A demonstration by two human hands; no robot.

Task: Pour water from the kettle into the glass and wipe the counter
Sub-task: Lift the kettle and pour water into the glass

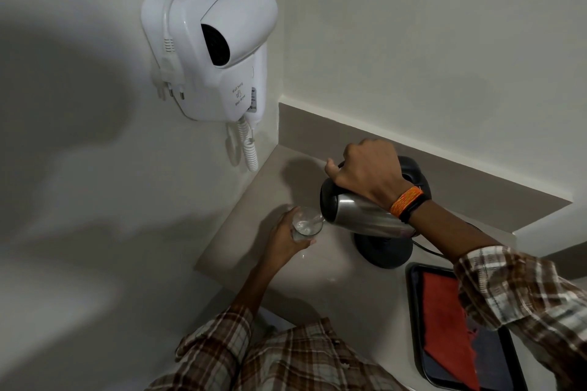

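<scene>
Above clear glass [306, 223], steel kettle [365, 216]

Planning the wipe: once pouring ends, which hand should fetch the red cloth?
Probably the right hand. It holds the kettle above its base, beside the tray with the red cloth. The left hand holds the glass, farther away.

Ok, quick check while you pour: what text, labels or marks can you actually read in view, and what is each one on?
"Wall hung" – on the front of the white hair dryer unit, upper line, faint.
"Hair dryer" – lower line on the same unit, below a small printed symbol.
Side sticker with compliance marks on that unit: too small to read.
Kettle, glass, black tray: no readable text.
</scene>
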